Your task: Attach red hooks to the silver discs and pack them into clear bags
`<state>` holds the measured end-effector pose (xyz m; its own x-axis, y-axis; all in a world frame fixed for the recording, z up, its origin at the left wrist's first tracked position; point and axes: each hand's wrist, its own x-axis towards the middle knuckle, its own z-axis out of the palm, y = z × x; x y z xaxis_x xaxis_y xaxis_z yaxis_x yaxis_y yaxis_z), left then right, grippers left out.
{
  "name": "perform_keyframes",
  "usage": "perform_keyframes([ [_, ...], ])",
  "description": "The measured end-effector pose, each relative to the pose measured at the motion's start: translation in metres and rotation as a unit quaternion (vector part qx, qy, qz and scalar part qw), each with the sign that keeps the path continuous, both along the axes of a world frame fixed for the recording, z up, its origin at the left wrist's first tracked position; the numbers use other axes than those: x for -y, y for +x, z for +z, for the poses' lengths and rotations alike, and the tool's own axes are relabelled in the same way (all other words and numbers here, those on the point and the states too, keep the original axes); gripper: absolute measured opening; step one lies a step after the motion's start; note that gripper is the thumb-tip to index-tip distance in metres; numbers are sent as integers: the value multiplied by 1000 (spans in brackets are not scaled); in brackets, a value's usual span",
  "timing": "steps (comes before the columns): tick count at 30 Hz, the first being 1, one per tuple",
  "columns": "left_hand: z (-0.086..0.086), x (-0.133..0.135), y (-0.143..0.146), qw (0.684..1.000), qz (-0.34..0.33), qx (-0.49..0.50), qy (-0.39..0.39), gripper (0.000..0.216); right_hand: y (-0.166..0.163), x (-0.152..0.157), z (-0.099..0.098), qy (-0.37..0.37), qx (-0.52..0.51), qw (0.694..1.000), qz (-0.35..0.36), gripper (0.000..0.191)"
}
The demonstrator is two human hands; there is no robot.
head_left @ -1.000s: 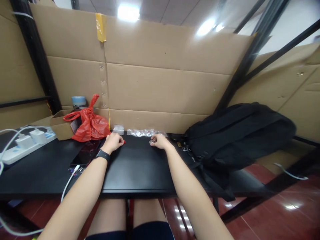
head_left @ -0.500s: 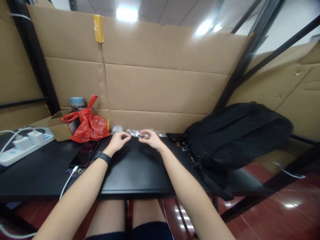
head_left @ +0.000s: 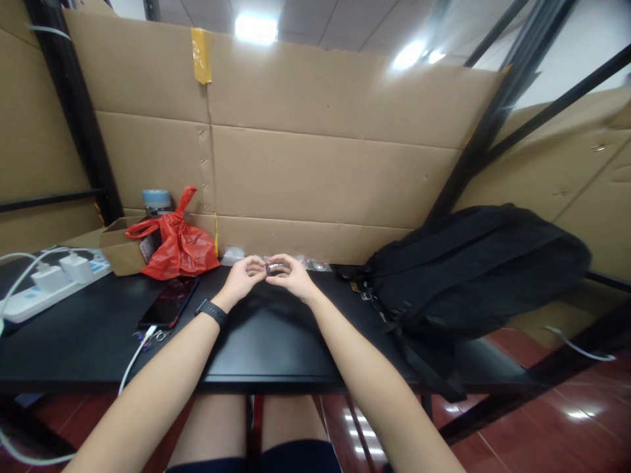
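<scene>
My left hand (head_left: 245, 274) and my right hand (head_left: 290, 274) meet above the back part of the black table (head_left: 276, 338), fingertips nearly touching. Between them is a small dark, shiny piece (head_left: 268, 269), too small to name. The right thumb and fingers are closed around it. The left fingers are curled together against its other side; whether they grip it too is hard to see. A black watch band (head_left: 211, 311) is on the left wrist. Just behind the hands, small clear plastic packets (head_left: 315, 264) lie along the cardboard wall, partly hidden by the fingers.
A tied red plastic bag (head_left: 182, 246), a cardboard box (head_left: 121, 248) and a blue-lidded jar (head_left: 156, 199) stand back left. A phone (head_left: 170, 302) with a white cable lies before them, beside a power strip (head_left: 29, 303). A black backpack (head_left: 473, 269) fills the right side.
My left hand has moved right, up to the small piece in my right hand, and the gap between the hands has closed. The view has shifted slightly.
</scene>
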<state>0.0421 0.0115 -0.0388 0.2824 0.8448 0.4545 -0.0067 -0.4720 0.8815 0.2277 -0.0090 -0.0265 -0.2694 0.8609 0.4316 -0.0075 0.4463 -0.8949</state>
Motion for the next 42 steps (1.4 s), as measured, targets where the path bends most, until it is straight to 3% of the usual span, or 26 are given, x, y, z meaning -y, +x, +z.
perform_keyframes([
  [8,4,0,0,1000,22,-8,19,40,-7,3,2,-5,-13,1000,-9,54],
  [11,3,-1,0,999,31,-5,36,38,-7,0,-1,-4,-12,1000,-16,45],
  [13,2,-1,0,998,48,-9,49,37,-5,-3,-2,-7,25,999,-27,36],
  [16,1,0,0,995,75,-21,57,37,-1,-7,-5,-3,99,994,-36,39],
  [21,0,1,-1,994,79,-49,56,37,1,-11,-6,51,144,988,-28,26],
  [24,0,-2,-4,987,81,-109,80,36,2,-13,-7,81,171,980,-60,17],
  [26,-2,-6,-12,964,123,-210,109,31,5,-14,-6,99,217,966,-104,14],
  [30,-7,-21,-38,843,246,-460,133,22,17,-15,-4,121,320,924,-172,14],
  [32,-11,-30,-50,810,257,-513,124,29,23,-15,-2,114,345,914,-181,14],
  [37,-17,-44,-57,788,238,-561,87,42,31,-12,2,76,377,912,-141,14],
  [42,-18,-46,-54,787,240,-561,91,46,35,-5,8,42,401,911,-86,21],
])
